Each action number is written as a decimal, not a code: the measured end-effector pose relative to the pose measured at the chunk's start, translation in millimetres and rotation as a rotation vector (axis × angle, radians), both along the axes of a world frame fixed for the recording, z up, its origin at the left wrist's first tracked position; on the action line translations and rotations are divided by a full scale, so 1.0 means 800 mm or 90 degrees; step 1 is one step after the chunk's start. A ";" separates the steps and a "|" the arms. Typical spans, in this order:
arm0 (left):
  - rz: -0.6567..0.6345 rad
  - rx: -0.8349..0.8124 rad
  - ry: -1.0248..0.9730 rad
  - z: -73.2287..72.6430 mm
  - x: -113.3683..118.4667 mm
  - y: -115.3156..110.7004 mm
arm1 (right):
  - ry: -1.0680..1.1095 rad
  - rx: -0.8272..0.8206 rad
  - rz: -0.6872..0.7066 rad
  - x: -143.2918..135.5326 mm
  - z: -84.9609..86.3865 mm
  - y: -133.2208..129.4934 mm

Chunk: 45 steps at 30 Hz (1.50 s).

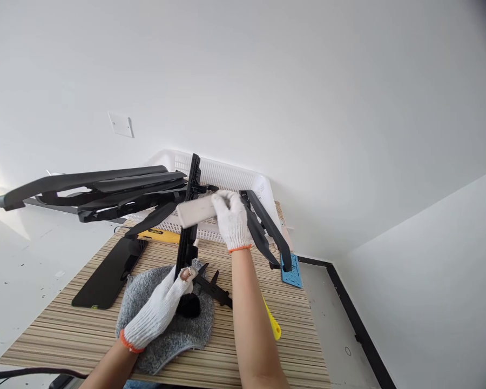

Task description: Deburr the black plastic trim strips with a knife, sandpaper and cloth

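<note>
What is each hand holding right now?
Left hand: closed around the bottom of the upright black bar.
Right hand: closed on a pale flat block, pressed against the bar.

left hand (157, 310): gloved, low and forward, fingers curled in a closed grip, forearm bare | right hand (231, 220): gloved, raised higher and farther out, fingers closed in a grip, bare forearm extended upward

I see my left hand (156, 313) and right hand (231, 220) in white knit gloves with orange cuffs. The upright bar (189, 216) is black, the block (196, 210) pale grey, the cloth (166, 324) speckled grey, the basket (222, 178) white, and the worktop (65, 329) tan with thin dark stripes.
</note>
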<state>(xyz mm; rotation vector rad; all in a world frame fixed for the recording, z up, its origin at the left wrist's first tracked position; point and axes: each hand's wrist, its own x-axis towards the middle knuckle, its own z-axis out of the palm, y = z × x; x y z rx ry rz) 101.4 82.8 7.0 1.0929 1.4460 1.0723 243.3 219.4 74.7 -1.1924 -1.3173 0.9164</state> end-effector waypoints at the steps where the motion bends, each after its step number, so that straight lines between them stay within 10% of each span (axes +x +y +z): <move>1: -0.004 -0.002 0.004 -0.001 0.000 0.000 | -0.019 0.007 0.049 0.000 0.000 0.000; 6: -0.033 0.000 0.004 -0.004 -0.003 0.001 | 0.050 0.007 -0.058 0.001 -0.003 0.002; 10: -0.032 -0.013 -0.004 0.003 -0.004 0.000 | -0.005 0.011 0.093 0.001 -0.005 0.002; 21: -0.108 -0.050 -0.165 0.001 -0.012 -0.004 | 0.014 0.021 -0.092 -0.002 -0.002 0.000; 29: -0.098 -0.149 -0.428 -0.001 -0.013 -0.006 | -0.019 0.023 0.004 0.002 -0.007 0.000; 45: -0.092 -0.140 -0.468 -0.012 -0.016 -0.007 | -0.005 0.039 -0.015 0.003 -0.003 0.002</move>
